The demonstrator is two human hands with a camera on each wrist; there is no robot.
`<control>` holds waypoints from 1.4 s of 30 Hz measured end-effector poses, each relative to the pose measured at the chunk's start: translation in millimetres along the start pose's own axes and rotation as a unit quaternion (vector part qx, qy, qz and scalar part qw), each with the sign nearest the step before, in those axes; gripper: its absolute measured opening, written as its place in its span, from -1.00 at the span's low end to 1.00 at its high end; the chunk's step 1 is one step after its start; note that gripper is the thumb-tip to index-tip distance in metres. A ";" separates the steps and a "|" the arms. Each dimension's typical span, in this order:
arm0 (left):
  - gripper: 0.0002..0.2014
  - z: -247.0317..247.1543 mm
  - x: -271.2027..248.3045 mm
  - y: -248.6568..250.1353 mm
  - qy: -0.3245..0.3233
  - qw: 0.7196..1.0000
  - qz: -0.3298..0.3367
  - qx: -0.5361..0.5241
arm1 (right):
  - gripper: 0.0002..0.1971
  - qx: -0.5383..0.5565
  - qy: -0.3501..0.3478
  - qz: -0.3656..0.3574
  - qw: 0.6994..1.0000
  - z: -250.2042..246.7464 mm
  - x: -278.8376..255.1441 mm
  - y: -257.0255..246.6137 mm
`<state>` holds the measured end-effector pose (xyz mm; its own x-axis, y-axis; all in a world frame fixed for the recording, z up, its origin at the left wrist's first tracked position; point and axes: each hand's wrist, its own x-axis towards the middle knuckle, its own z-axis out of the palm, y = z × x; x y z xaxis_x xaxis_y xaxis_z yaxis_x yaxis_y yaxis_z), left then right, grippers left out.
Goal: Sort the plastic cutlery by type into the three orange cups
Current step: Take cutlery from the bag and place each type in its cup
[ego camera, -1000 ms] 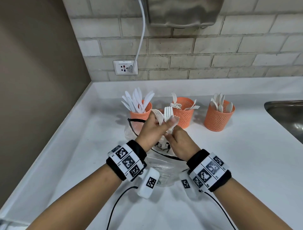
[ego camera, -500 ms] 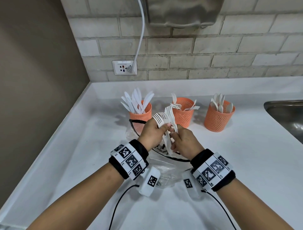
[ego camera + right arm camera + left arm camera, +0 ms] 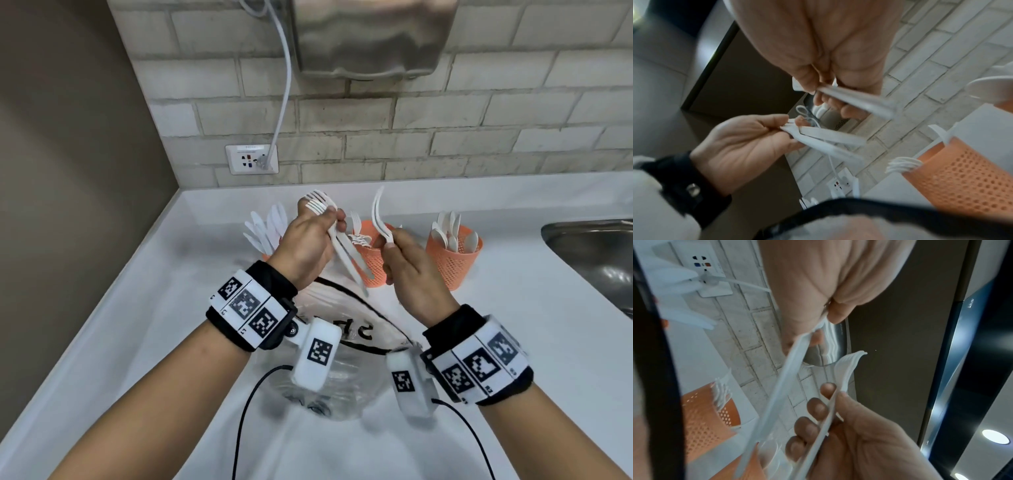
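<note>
The left hand [image 3: 308, 246] grips a small bunch of white plastic forks [image 3: 337, 240] by the necks, tines up and handles slanting down toward the bag. The right hand [image 3: 407, 270] pinches what looks like one or two more forks [image 3: 378, 219] between thumb and fingers, tines up — the head view shows them edge-on and the wrist views are blurred, so I cannot tell the count. Both hands are raised above the counter [image 3: 513, 342], just in front of the cups.

Nearest the person, under the wrists, lies a clear plastic bag [image 3: 346, 346] with a dark rim. White pieces show faintly through it below the left hand, so some cutlery probably remains to be sorted, though how much is hidden.

Beyond the hands stand the three orange cups. The left cup [image 3: 267, 255], mostly hidden behind the left hand, holds knives [image 3: 265, 228]. The middle cup [image 3: 371, 260] holds forks, and the right cup [image 3: 454, 260] holds spoons [image 3: 448, 231]. All three already carry a fair load, each of one type as far as can be seen.

I judge the sorting well along. The forks in both hands still need to go into the middle cup — then whatever is left in the bag.
</note>
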<state>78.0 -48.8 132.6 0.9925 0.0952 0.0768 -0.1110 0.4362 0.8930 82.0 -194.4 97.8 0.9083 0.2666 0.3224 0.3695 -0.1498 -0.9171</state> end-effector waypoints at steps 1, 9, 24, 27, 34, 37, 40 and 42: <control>-0.84 1.8 4.0 1.0 -0.003 1.000 0.007 -0.003 | -0.82 0.013 -0.006 0.000 1.000 -3.8 3.5 -4.3; -0.79 10.9 36.5 10.4 0.011 0.997 0.078 0.005 | -0.70 0.042 0.031 0.025 0.998 -25.0 42.0 -10.1; -0.73 17.1 96.4 -50.9 0.018 0.982 0.056 0.182 | -0.73 -0.124 0.129 0.111 0.978 -17.4 84.8 46.1; -0.73 15.5 100.3 -66.7 0.005 0.965 0.042 0.257 | -0.68 -0.179 0.076 0.121 0.973 -13.2 85.8 57.5; -0.82 9.7 97.3 -77.9 -0.019 0.960 0.064 0.274 | -0.83 -0.304 0.011 0.145 0.941 -4.9 96.2 76.3; -0.83 6.2 98.8 -80.6 -0.018 0.932 0.107 0.345 | -0.92 -0.314 -0.001 0.132 0.940 -2.7 97.5 76.4; -0.81 3.2 101.0 -87.1 -0.002 0.910 0.066 0.409 | -0.79 -0.257 0.045 0.117 0.958 -4.5 95.4 75.4; -0.77 4.2 99.9 -88.3 -0.014 0.889 0.040 0.455 | -0.79 -0.237 0.064 0.115 0.962 -6.5 94.0 74.6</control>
<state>187.1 -81.6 63.3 0.9858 0.0653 0.1550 -0.1055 -0.4778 0.8721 196.2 -186.8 61.2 0.9823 0.0593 0.1775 0.1759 -0.6170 -0.7671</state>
